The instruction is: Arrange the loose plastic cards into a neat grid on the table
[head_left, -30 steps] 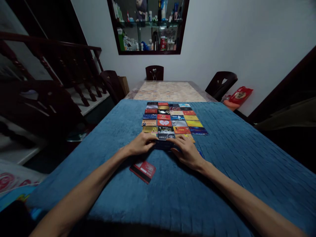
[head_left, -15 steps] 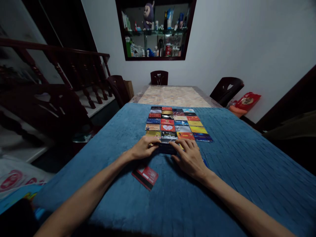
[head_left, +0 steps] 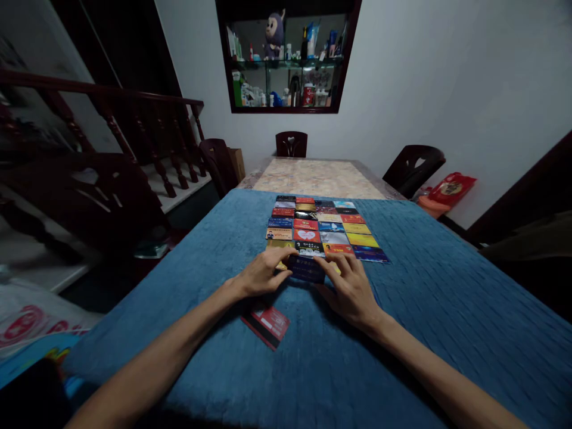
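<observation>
A dark blue plastic card [head_left: 307, 269] is held between my two hands, tilted up so its printed face shows. My left hand [head_left: 264, 271] pinches its left edge between thumb and fingers. At the opposite edge my right hand [head_left: 351, 285] grips it the same way. Just beyond, several cards lie in neat rows, among them a red card with a white heart [head_left: 306, 235], a yellow card [head_left: 362, 240] and a dark blue card [head_left: 370, 254]. Nearer me, a red card with a black stripe [head_left: 267, 326] lies askew on the cloth. My fingers hide part of the nearest row.
A blue cloth [head_left: 201, 357] covers the near part of the table; its far end is a beige marble-like top [head_left: 319, 174]. Dark chairs [head_left: 291, 144] stand around it. A stair railing [head_left: 102, 90] runs along the left, and a red bag [head_left: 452, 188] sits at the right.
The held card has tipped so that its face is now visible; before, it was darker and more edge-on. Both hands keep their grip. The whole view has shifted slightly.
</observation>
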`<state>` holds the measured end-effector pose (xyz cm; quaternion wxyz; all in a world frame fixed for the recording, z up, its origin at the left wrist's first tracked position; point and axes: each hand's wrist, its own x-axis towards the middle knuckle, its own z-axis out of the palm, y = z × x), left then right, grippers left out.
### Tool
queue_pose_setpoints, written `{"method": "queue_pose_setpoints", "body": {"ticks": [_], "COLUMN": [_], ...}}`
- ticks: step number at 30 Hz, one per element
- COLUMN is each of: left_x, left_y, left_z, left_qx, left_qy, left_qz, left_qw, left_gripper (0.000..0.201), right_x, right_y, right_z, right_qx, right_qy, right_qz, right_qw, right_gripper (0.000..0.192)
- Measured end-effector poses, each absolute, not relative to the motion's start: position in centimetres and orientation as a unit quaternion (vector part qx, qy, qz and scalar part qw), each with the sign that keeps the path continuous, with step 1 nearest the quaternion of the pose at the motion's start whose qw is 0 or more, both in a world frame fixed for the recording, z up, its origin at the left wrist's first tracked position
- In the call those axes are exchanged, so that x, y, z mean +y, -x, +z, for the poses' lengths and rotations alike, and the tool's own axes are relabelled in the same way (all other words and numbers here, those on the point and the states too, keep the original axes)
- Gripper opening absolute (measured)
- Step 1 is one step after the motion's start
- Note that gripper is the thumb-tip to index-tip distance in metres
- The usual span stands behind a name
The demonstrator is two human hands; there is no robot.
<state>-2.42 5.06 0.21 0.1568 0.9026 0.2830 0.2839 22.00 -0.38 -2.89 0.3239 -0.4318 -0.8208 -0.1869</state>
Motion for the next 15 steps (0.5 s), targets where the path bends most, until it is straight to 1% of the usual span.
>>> {"method": "queue_pose_setpoints", "body": {"ticks": [8,15], "left_x": [4.9,6.2], "left_y": [3.2,4.3], "left_z": [1.1,1.5], "left_qx": [0.242,0.245], "left_qy": [-0.927,-0.933], "left_qz": [0.271,0.260], "left_qw": [0.089,0.040], "left_gripper": [0.059,0.057], "right_x": [0.5,3.0], "right_y": [-22.0,-21.7], "right_z": [-2.0,-0.5], "right_qx": [-0.829,-0.859], "right_qy": [0.418,0.394], "right_qz": [-0.178,-0.125], "right_qw": [0.326,0.303], "right_gripper": [0.047,0.047]}}
